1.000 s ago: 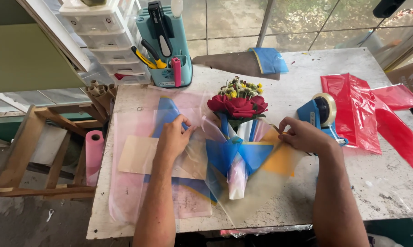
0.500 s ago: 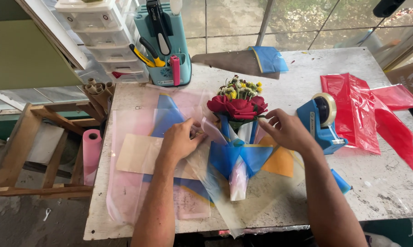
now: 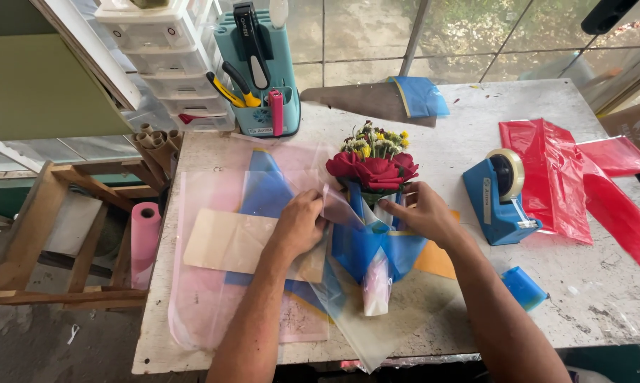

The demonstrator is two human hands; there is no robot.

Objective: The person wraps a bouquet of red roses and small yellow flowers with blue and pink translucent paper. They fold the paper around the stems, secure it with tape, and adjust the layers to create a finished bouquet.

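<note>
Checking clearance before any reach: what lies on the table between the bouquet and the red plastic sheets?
In the head view, a blue tape dispenser stands between the bouquet and the red plastic sheets. The table is otherwise bare there.

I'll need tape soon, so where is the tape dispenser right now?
In the head view, the blue tape dispenser stands on the table's right side, between the right hand at the bouquet and the red plastic sheets.

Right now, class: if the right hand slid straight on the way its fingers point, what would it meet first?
The right hand points left at the bouquet's blue wrapping, probably already touching it; beyond that lies the left hand.
</note>
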